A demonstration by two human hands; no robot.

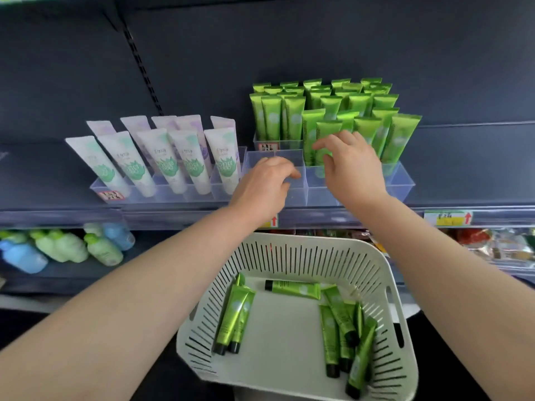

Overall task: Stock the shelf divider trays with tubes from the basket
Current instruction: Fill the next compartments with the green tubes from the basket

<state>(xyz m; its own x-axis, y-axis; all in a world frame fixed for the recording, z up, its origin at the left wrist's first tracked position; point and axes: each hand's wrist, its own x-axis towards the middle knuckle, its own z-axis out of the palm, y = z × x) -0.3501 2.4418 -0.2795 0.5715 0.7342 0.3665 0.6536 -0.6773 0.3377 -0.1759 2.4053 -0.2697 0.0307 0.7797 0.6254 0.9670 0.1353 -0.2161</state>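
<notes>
Left hand (266,183), centre frame: fingers curled over the rim of the clear divider tray (402,183), gripping it at an empty front compartment (289,162). Right hand (350,166): fingers spread, tips against a standing green tube (324,134); no firm pinch visible.

Shelved green tubes (401,137): centre-right, cap down in the tray, crimped end up, long axis near upright, leaning toward upper right.

Loose tubes (234,316) lie flat in the white basket (289,250), lower centre. Most run top-to-bottom of frame with black caps low; one lies crosswise, cap left.

Risks:
- The leaning front row looks loosely held, so a nudge from the spread fingers could topple it.
- A pull on the rim could slide the tray off the shelf.
- Basket tubes point several ways, so one could go in cap-up.
</notes>
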